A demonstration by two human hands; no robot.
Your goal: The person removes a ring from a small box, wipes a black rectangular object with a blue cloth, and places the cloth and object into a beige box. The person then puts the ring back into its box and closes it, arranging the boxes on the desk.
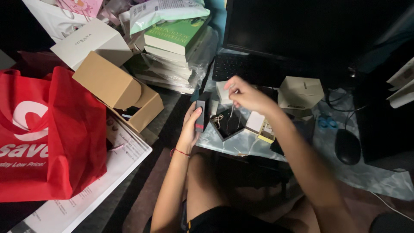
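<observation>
My left hand (189, 125) grips the upright lid of a small dark jewellery box (201, 113) that has a red stripe on its side. The box's open tray (228, 126) lies just to the right on the low table, with a small metal charm at its left edge. My right hand (244, 94) is raised above the tray, fingers pinched on a thin chain (233, 113) that hangs down into it. A red string bracelet circles my left wrist.
A beige hexagonal box (300, 92), small white and yellow boxes (261, 124), a keyboard (241, 67), a dark monitor (302, 26) and a mouse (347, 146) crowd the table. At left lie a red bag (47, 133), an open cardboard box (116, 88) and stacked books (172, 47).
</observation>
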